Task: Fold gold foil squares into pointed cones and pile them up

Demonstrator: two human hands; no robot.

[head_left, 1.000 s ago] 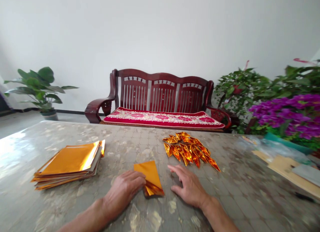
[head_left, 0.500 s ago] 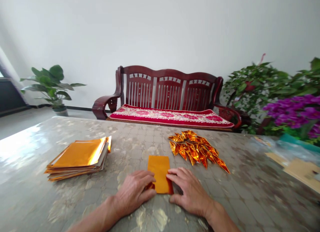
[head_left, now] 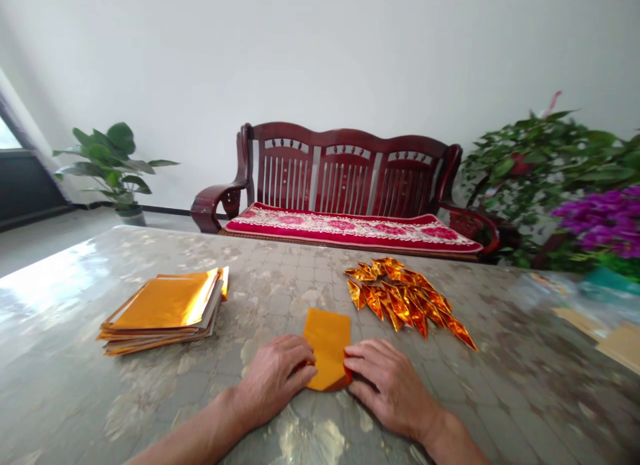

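A folded orange-backed gold foil sheet [head_left: 327, 345] lies on the table, upright in the view, its lower end curling towards me. My left hand [head_left: 277, 375] presses against its left edge, with the fingertips on the sheet. My right hand [head_left: 390, 385] holds its right edge the same way. To the left lies a stack of gold foil sheets [head_left: 163, 311]. Beyond my right hand is a loose pile of folded shiny gold foil triangles [head_left: 400, 298], close to but not touching it.
The marbled tabletop [head_left: 280, 285] has a glossy covering with glare at the left. Behind it stand a dark red wooden bench [head_left: 345, 178] with a red cushion, a potted plant [head_left: 113, 161], and green and purple plants [head_left: 545, 165]. Plastic and cardboard [head_left: 615, 341] lie at the right edge.
My right hand has come in to the sheet and both hands now hold it. The sheet has turned upright, its shiny folded end tucked out of sight. The view has drifted slightly.
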